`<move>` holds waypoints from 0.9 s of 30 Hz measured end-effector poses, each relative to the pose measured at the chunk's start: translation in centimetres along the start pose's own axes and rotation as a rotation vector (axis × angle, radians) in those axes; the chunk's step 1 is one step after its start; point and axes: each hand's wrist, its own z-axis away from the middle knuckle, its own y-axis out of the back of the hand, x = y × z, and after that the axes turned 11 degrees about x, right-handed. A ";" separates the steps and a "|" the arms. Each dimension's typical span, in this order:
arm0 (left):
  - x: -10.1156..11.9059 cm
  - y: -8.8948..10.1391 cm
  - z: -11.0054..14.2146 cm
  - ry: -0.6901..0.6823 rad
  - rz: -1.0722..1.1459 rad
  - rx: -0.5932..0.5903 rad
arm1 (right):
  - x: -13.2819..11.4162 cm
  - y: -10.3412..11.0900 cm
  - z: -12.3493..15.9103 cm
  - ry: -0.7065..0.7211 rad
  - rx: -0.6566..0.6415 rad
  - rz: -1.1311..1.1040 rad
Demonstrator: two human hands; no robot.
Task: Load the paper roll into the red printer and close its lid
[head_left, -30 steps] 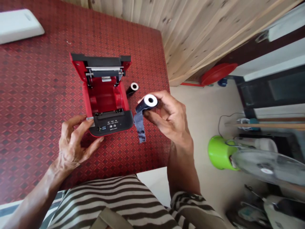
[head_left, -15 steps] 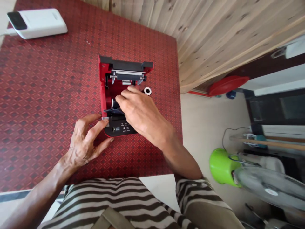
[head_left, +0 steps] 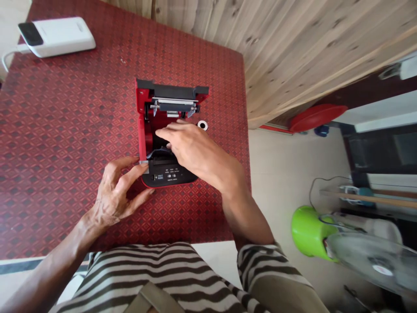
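Note:
A small red and black printer (head_left: 169,174) stands on the red patterned tablecloth (head_left: 65,121) with its lid tipped open toward the wall. My right hand (head_left: 192,150) reaches into the open bay and presses on a dark roll (head_left: 159,145), whose loose strip lies over the front lip; its fingers are curved over the roll, mostly hiding it. My left hand (head_left: 117,191) has its fingers apart and touches the printer's front left corner. A second black roll with a white core (head_left: 202,125) lies just right of the printer.
A white power bank (head_left: 58,35) with a cable lies at the table's far left corner. A wooden plank wall runs behind. On the floor to the right stand a green pot (head_left: 308,232), a fan (head_left: 374,261) and a red lid (head_left: 314,116).
My right hand carried the dark roll from beside the printer into its open bay and now presses it down. My left hand stayed at the front corner. The view shifted slightly.

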 end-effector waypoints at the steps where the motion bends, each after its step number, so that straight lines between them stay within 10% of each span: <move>1: 0.2 0.2 -0.2 -0.001 0.021 -0.007 | 0.5 0.1 0.8 0.028 0.044 -0.072; 10: -0.1 3.4 -8.2 -0.009 -0.145 0.022 | 1.8 -1.6 6.0 0.145 0.334 -0.353; 16: -1.9 1.5 -16.1 -0.123 -0.188 -0.132 | 0.2 -3.1 6.3 0.148 0.547 -0.175; 27: 0.3 1.7 -9.5 -0.246 -0.084 -0.154 | -0.5 -5.6 8.9 0.220 0.862 -0.089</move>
